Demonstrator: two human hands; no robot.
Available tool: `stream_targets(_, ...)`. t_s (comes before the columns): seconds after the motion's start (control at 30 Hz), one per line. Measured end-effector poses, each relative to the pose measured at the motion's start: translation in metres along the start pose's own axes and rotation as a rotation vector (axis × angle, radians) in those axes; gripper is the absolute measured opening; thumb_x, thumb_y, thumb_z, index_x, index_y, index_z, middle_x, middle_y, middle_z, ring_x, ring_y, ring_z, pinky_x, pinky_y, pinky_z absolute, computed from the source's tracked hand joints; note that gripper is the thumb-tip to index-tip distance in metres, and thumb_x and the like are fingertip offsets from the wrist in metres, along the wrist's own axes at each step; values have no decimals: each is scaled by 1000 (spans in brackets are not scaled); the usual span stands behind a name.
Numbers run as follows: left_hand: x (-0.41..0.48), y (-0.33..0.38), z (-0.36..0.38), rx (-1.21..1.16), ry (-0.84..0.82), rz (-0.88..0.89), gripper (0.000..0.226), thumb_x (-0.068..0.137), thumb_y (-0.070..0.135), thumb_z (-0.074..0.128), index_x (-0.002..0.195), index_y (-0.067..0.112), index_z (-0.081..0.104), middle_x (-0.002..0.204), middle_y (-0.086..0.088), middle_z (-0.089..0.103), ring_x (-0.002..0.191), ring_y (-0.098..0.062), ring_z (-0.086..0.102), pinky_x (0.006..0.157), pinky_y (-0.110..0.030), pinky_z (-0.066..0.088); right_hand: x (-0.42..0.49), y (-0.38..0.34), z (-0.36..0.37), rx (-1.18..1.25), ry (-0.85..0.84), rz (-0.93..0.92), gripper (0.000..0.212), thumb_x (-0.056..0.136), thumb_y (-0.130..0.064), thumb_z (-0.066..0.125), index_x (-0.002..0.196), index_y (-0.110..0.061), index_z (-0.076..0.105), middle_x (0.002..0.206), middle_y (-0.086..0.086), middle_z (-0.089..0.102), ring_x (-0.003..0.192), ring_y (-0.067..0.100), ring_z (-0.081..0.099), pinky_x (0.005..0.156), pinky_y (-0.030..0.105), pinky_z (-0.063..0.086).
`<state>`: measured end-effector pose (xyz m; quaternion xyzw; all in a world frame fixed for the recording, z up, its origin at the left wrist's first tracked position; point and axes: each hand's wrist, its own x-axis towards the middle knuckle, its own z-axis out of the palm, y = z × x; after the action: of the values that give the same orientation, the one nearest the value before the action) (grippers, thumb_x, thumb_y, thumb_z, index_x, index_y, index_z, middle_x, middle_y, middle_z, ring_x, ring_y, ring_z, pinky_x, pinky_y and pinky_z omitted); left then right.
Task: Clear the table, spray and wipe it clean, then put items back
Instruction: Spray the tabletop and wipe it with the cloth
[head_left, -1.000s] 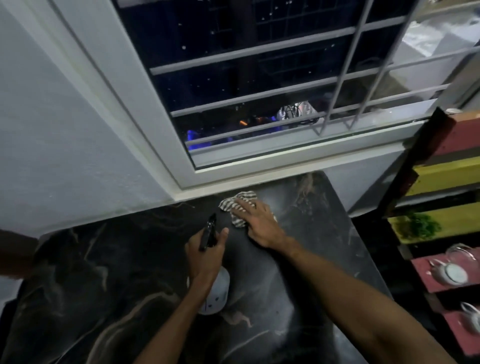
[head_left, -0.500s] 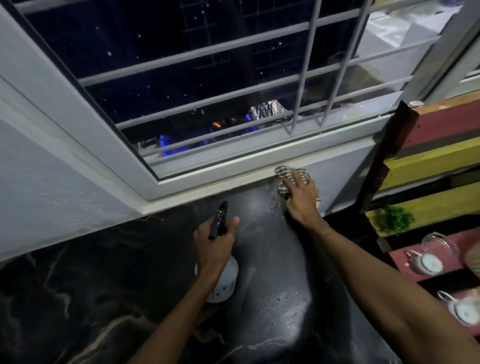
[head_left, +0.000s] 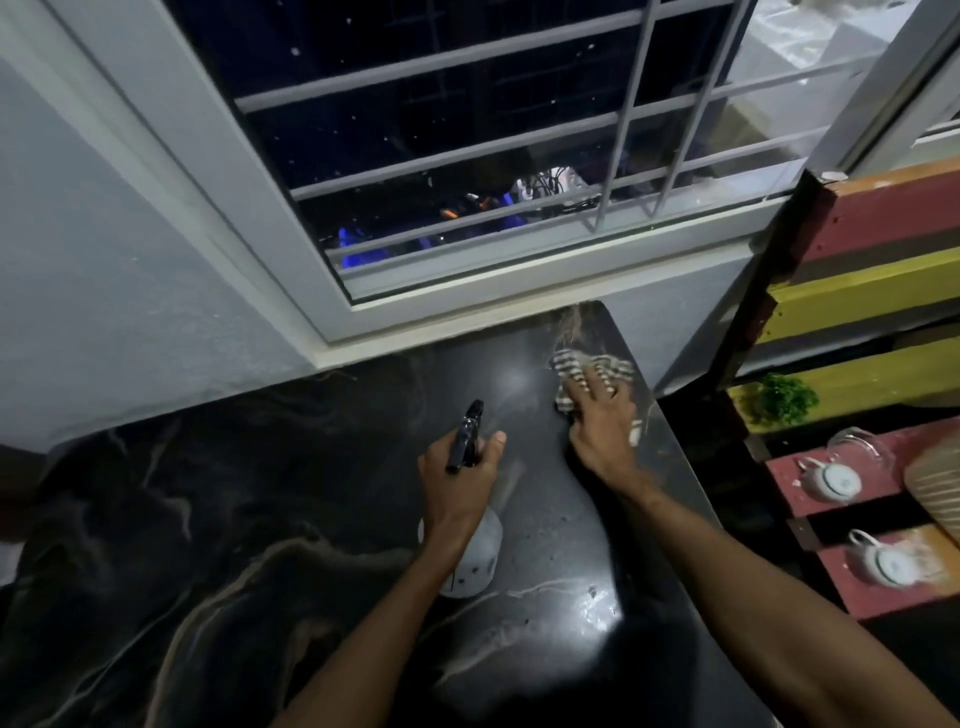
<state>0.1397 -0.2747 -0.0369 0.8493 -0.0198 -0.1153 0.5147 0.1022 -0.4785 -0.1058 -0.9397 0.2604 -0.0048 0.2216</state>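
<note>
A black marble table (head_left: 218, 525) with pale veins fills the lower view, its far edge against the wall under a window. My left hand (head_left: 457, 483) grips a white spray bottle (head_left: 475, 561) by its black trigger head, nozzle pointing away from me; a faint mist hangs in front of the nozzle. My right hand (head_left: 602, 426) presses flat with spread fingers on a striped cloth (head_left: 576, 369) at the table's far right corner. Wet droplets glisten on the tabletop near my right forearm.
A barred window (head_left: 467, 171) with a white sill runs behind the table. To the right stands a red and yellow pallet shelf (head_left: 872, 291) holding white teacups (head_left: 831, 480), a glass, and a small green plant (head_left: 782, 400). A dark gap separates table and shelf.
My right hand slid the cloth from the table's far middle to the far right corner, then slightly back toward me. The left hand kept hold of the bottle; spray mist now shows.
</note>
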Motion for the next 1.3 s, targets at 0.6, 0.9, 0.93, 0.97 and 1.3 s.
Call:
stream_targets(0.6,-128,-115,-195,-77,124,-266,36,88,36,75,64,11,66,72,-14,71,88,-39,69,85,-51,58,-174,-185,89,-32,-178,-394,67,86,-11,49,150,-29,43,167,-1,20,141,35,24,116,45,23)
stream_targets(0.9,-167,-168,-291,-116,369,-282,35,85,25,80,57,17,61,57,0,68,62,-22,69,66,-40,58,-239,-316,150,-65,-429,-773,72,84,-12,51,152,-31,39,168,-4,12,142,35,23,115,50,23)
stream_targets(0.93,-168,-173,-296,-113,381,-292,36,85,26,81,57,15,61,56,-1,68,60,-23,69,64,-41,58,-228,-315,148,-49,-427,-715,73,82,-12,49,152,-30,39,168,-3,13,142,35,24,115,50,24)
stream_targets(0.97,-170,-178,-301,-111,394,-302,38,84,27,81,57,12,60,55,-4,67,58,-24,69,63,-43,59,-215,-313,145,-26,-385,-554,74,81,-13,48,152,-29,39,168,-1,14,144,37,23,118,50,22)
stream_targets(1.3,-170,-169,-284,-47,390,-219,39,87,25,79,56,9,62,53,-7,66,56,-25,66,66,-43,58,-165,-298,135,-26,-235,-364,68,85,-12,52,149,-31,43,165,2,22,140,40,29,116,51,27)
